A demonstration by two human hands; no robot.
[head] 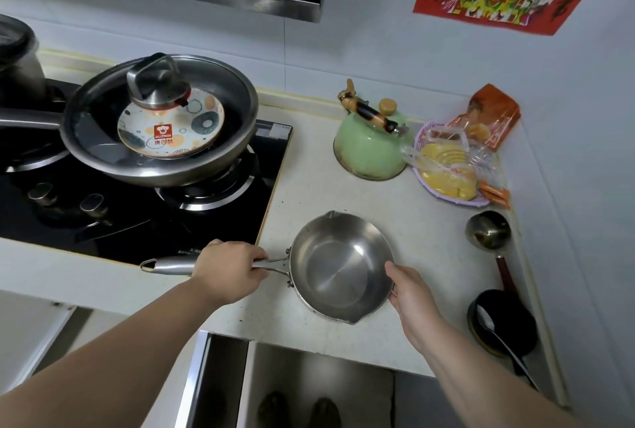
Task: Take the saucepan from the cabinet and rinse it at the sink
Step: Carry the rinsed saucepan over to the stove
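Note:
A small steel saucepan [338, 268] with two pour spouts and a long steel handle sits on the pale countertop [429, 221], right of the stove. It is empty and upright. My left hand [230, 268] is wrapped around the handle close to the bowl. My right hand [410, 293] grips the right rim, thumb over the edge. Below the counter's front edge a cabinet door [201, 379] stands open. No sink is in view.
A black gas hob [137, 208] carries a large frying pan [165, 118] with a glass lid and a plate inside. A green kettle [369, 142], a basket of bagged food [453, 166], a steel ladle [488, 230] and a small black pan with a spoon [501, 323] line the right side.

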